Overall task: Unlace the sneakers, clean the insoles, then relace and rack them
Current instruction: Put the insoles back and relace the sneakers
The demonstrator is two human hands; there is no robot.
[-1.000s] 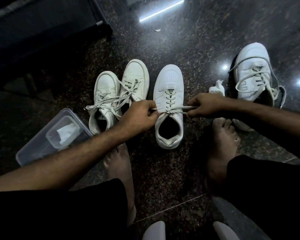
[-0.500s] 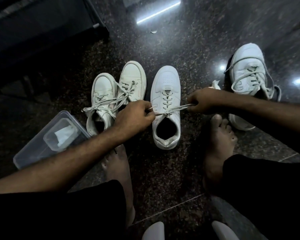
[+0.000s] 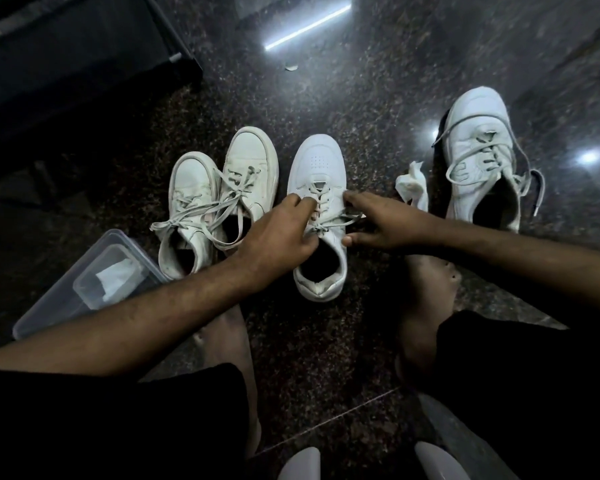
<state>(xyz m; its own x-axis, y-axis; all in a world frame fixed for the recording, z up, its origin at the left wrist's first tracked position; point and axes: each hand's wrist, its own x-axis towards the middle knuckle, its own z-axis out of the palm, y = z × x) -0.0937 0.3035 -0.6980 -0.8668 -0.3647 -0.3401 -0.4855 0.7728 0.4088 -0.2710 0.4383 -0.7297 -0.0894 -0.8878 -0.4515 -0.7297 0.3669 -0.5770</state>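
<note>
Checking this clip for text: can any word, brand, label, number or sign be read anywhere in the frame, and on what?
None readable.
White sneaker under both hands: plain toe with perforation dots, no logo visible.
Pair of off-white sneakers and far-right sneaker: no markings visible.
Clear plastic box: no label visible.

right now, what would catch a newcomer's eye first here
Both hands, the left hand and right hand, work the laces of the white sneaker at the centre of the dark floor. A laced pair of sneakers sits beside it, and a lone sneaker lies far right by a crumpled wipe.
</note>
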